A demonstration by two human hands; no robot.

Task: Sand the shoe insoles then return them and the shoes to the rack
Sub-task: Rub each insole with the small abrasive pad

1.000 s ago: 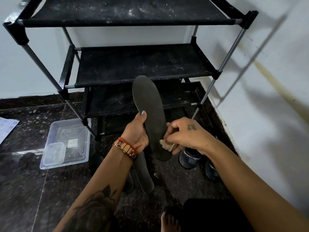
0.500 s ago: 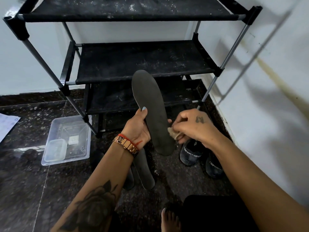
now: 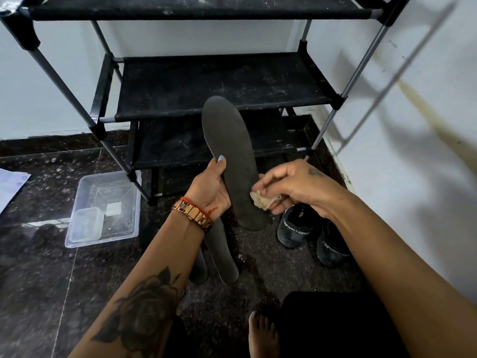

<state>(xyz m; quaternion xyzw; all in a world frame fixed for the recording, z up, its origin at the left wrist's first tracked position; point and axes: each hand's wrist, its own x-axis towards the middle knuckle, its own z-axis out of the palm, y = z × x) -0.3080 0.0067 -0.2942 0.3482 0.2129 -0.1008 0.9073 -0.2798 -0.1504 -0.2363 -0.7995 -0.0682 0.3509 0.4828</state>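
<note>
The black shoe rack (image 3: 222, 83) stands in the corner against the white walls. Two black shoes (image 3: 296, 228) stand on the floor by its right front leg. The left hand (image 3: 210, 188) grips the dark insole (image 3: 232, 161) upright before the rack. The right hand (image 3: 291, 187) pinches a small beige piece, probably sandpaper (image 3: 262, 201), against the right edge of the insole.

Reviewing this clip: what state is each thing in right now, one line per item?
Held insole: upright, off the floor, gripped by the left hand.
Sandpaper: crumpled, pinched in the right hand, against the insole's edge.
Spare insoles: lying on the floor.
Shoes: on the floor, not racked.
Rack: shelves bare, dusty.
Clear tub: open, lidless.
</note>
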